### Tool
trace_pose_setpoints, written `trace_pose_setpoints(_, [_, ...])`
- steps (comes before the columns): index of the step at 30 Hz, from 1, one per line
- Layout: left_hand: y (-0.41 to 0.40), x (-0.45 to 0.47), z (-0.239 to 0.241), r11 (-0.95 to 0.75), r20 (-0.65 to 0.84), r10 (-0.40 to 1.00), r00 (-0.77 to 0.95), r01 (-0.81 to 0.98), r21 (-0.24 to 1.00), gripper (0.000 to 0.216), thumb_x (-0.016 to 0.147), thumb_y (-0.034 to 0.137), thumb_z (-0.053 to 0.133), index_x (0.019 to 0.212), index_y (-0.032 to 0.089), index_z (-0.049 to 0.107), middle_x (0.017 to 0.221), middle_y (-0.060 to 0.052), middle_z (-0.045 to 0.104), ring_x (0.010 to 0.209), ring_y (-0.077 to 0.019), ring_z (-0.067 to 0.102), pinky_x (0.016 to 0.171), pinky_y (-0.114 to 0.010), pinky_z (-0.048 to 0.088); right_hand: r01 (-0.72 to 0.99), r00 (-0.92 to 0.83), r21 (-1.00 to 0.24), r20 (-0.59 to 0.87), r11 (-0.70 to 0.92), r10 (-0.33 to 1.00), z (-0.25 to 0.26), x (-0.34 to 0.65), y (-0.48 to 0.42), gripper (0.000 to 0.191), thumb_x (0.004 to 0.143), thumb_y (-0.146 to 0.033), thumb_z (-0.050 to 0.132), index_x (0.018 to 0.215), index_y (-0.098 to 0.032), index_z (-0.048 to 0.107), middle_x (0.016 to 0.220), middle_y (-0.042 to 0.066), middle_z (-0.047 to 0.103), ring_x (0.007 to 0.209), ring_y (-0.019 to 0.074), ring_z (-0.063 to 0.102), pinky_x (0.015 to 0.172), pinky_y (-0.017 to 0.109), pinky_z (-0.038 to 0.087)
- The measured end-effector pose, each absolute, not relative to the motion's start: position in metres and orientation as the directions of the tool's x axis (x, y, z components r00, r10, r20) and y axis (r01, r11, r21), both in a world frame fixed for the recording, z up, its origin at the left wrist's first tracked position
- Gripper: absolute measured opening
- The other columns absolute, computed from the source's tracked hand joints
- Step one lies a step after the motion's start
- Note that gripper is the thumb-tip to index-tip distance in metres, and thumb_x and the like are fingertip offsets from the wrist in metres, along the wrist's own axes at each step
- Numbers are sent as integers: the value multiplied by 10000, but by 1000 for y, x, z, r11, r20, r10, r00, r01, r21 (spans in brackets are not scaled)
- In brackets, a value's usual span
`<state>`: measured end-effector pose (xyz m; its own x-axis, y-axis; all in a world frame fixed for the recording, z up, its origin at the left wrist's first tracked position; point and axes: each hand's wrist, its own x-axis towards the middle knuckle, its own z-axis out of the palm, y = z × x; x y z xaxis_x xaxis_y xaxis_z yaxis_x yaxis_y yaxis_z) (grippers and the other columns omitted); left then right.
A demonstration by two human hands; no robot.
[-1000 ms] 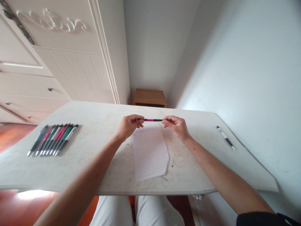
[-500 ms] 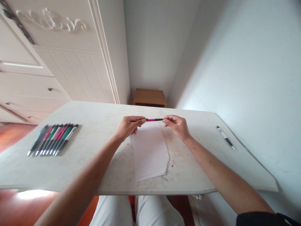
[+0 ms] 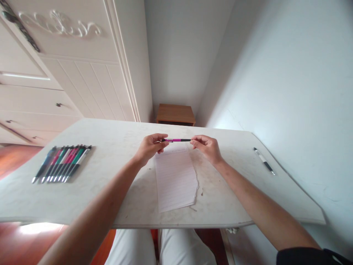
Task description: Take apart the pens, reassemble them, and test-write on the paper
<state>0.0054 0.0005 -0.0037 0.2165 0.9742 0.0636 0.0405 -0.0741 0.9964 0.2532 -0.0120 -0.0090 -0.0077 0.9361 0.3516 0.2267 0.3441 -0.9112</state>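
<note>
Over the far edge of the paper (image 3: 176, 180): a pen (image 3: 176, 140) is held level in the air, clear of the table (image 3: 116, 134), with one hand at each end.
Pen: pink barrel, black at both ends, running left to right.
Left hand (image 3: 150, 147): thumb and fingertips pinched together on the pen's left end, the other fingers curled under.
Right hand (image 3: 207, 146): thumb and forefinger clamped on the pen's right end, the other fingers folded in.
Paper: lined sheets lying flat on the table below the hands, the right edge ragged, the near edge close to the table's front.
Table: pale top, scuffed around the paper.
Pen row (image 3: 62, 163): pens side by side and touching, with green, pink and dark barrels, on the table's left part, well apart from the hands.
Lone pen (image 3: 264, 161): white and black, on the table's right part, near the wall (image 3: 289, 81).
Stand (image 3: 175, 114): small, wooden, beyond the table's far edge, in the corner.
Wardrobe (image 3: 68, 73): white, panelled, at the left.
</note>
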Motion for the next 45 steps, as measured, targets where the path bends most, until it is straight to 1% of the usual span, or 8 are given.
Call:
trace_pose_setpoints(8, [-4, 8, -6, -507, 451, 855, 256, 598, 621, 136, 843, 300, 612, 885, 205, 701, 780, -26, 613, 650, -149, 511, 659, -282, 397, 244, -18, -914, 329, 323, 944, -7, 251, -14, 281, 732, -443, 753, 808, -173, 730, 676, 26, 700, 595, 160, 648, 619, 292, 536])
trace_pose_setpoints(14, [-9, 8, -4, -458, 380, 885, 269, 647, 610, 138, 843, 343, 619, 860, 211, 655, 678, 9, 550, 614, -148, 482, 592, -262, 331, 232, -23, -916, 331, 327, 943, -8, 251, -13, 246, 739, -408, 757, 802, -172, 728, 678, 22, 700, 592, 152, 646, 622, 282, 525])
trace_pose_setpoints(18, [-7, 9, -2, -362, 266, 931, 249, 560, 745, 192, 786, 387, 668, 784, 196, 657, 581, 37, 500, 546, -123, 438, 532, -245, 300, 233, -25, -908, 352, 348, 936, -10, 253, -11, 205, 760, -372, 745, 804, -173, 725, 681, 17, 697, 591, 144, 644, 617, 270, 513])
trace_pose_setpoints(23, [-3, 7, 1, -144, 98, 962, 254, 173, 974, 357, 743, 497, 724, 829, 155, 665, 578, 21, 543, 512, -103, 479, 499, -229, 348, 249, -18, -901, 363, 356, 932, -9, 254, -11, 233, 768, -399, 730, 810, -170, 710, 687, 17, 691, 597, 149, 642, 625, 279, 519])
trace_pose_setpoints(27, [-3, 7, 3, -10, 17, 963, 270, -26, 1000, 462, 727, 588, 719, 752, 134, 635, 663, -22, 612, 511, -84, 524, 496, -217, 403, 265, -26, -891, 375, 368, 927, -8, 253, -13, 240, 785, -409, 709, 821, -173, 695, 717, 21, 690, 610, 149, 643, 636, 281, 524])
trace_pose_setpoints(33, [-5, 7, 6, 193, -168, 946, 278, -63, 979, 492, 646, 582, 788, 819, 152, 625, 586, -6, 620, 423, -82, 507, 423, -206, 398, 271, -30, -883, 390, 383, 920, -7, 252, -15, 228, 796, -407, 698, 826, -181, 687, 716, 19, 685, 622, 152, 641, 653, 289, 526])
trace_pose_setpoints(40, [-1, 4, 0, 94, -61, 964, 258, -119, 988, 491, 626, 447, 846, 953, 126, 670, 834, -90, 734, 594, -112, 616, 589, -249, 502, 275, -39, -886, 378, 373, 925, -9, 251, -15, 216, 796, -391, 700, 838, -180, 690, 744, 20, 695, 624, 151, 649, 653, 281, 518])
trace_pose_setpoints(45, [-1, 8, -3, -145, 126, 971, 205, 79, 986, 447, 733, 397, 757, 1071, 111, 699, 763, -81, 736, 635, -161, 647, 617, -282, 503, 278, -14, -894, 362, 351, 932, -11, 252, -12, 220, 778, -395, 709, 815, -180, 682, 721, 13, 686, 610, 152, 650, 643, 280, 512])
